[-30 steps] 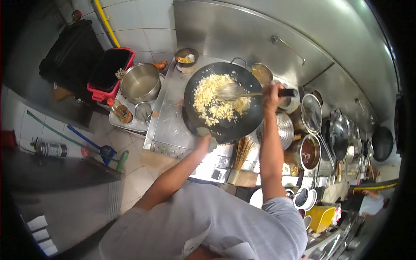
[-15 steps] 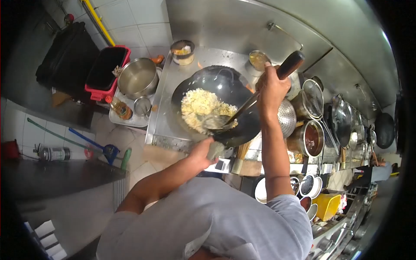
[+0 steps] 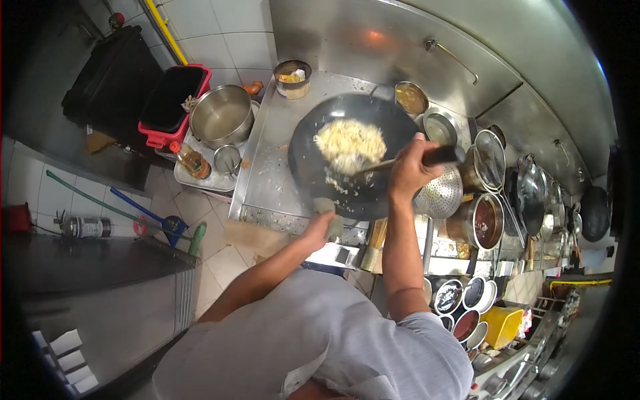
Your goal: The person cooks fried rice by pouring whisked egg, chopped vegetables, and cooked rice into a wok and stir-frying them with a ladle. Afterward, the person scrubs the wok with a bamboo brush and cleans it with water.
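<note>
A black wok (image 3: 307,167) sits over the steel stove top. Inside it lies a heap of yellowish rice (image 3: 350,139), with loose grains scattered below the heap. My left hand (image 3: 316,230) is closed around a grey-green folded cloth (image 3: 326,208), pressed at the wok's near rim; any handle under the cloth is hidden. My right hand (image 3: 413,172) grips the dark handle of a ladle (image 3: 377,166) above the wok's right side. The ladle's bowl is blurred at the lower edge of the rice.
Left of the stove stand a steel pot (image 3: 223,117) and a sauce bottle (image 3: 191,161). Behind the wok are a food container (image 3: 292,80) and a bowl of liquid (image 3: 411,98). A perforated strainer (image 3: 440,193) and a pot of dark sauce (image 3: 485,221) sit to the right.
The wok has gone from tilted to more level, and the rice has shifted to its middle. My right hand has lowered the ladle's handle. The camera view has shifted slightly.
</note>
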{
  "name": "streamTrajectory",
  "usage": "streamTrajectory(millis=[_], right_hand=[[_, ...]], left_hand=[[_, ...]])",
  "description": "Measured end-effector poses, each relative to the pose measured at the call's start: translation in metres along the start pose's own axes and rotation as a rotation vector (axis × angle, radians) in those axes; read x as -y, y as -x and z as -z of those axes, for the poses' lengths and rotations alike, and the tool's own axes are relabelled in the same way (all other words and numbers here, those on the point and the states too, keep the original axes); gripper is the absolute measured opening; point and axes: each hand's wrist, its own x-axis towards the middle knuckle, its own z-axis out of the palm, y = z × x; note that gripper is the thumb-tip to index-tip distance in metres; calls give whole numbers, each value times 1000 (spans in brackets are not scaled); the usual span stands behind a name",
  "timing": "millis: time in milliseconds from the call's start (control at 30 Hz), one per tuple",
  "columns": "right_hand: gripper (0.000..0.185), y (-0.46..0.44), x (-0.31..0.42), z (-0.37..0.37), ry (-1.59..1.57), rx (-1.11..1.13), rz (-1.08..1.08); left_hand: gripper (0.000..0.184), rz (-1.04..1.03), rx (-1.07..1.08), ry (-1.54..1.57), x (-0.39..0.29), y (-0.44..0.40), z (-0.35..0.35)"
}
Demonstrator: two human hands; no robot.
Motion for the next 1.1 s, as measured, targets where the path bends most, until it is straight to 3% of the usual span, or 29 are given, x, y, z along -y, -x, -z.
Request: streamTrajectory(millis=[33,100,167,233,300,367,433,467,500,533,600,633,733,767,833,933,967,1033,1067,1100], right_hand=[[27,-8,13,2,-205,-77,-210],[24,-33,34,24,-464,-130,-298],[26,-40,41,42,-511,-28,-225],[26,-15,24,32,-384,-20,-308],[28,1,-13,6,-280,170,-254],[30,-17,16,-17,-306,259,-179],[32,-34,43,-29,-259,320,-71],[31,-36,50,-29,-426,351,-231],[31,-28,15,-40,-424,354,-236],[28,-12,-45,-59,-326,274,-158],[23,-19,-74,-67,-32,324,15],[20,-46,-72,-66,151,459,126],[17,-79,-58,-64,-249,335,-210],[17,-75,-46,-51,-271,360,-208],[35,-65,-115,-36,-160,318,54],[25,-94,-78,-27,-500,507,-331],[27,-96,-60,-20,-435,399,-452],[31,-81,-42,-5,-199,396,-187],[33,-68,-78,-1,-86,358,12],[33,-51,-98,-3,-380,340,-222]], left_hand=[[21,-43,20,-88,16,-3,7],[25,-49,-60,-106,33,24,5],[22,-70,-156,-64,10,68,-6],[19,-84,-117,136,-2,38,1],[13,43,52,154,-34,2,6],[22,50,-67,142,-30,-51,6],[23,-10,-40,80,-28,-72,8],[24,-52,-21,12,-22,-77,11],[24,-49,-24,15,-24,-77,10],[27,-43,-37,14,-27,-72,9],[29,-27,-42,11,-21,-68,8],[23,-41,-32,30,-23,-76,7],[18,-92,-93,77,-11,-93,10],[17,-132,-156,118,-7,-102,9],[21,-18,-68,74,-12,-86,15],[20,16,7,50,-19,-75,9],[18,-19,-29,61,-25,-69,2],[16,-54,-74,83,-32,-69,-3],[15,-52,-123,65,-32,-73,-2],[15,-32,-176,44,-21,-74,1]])
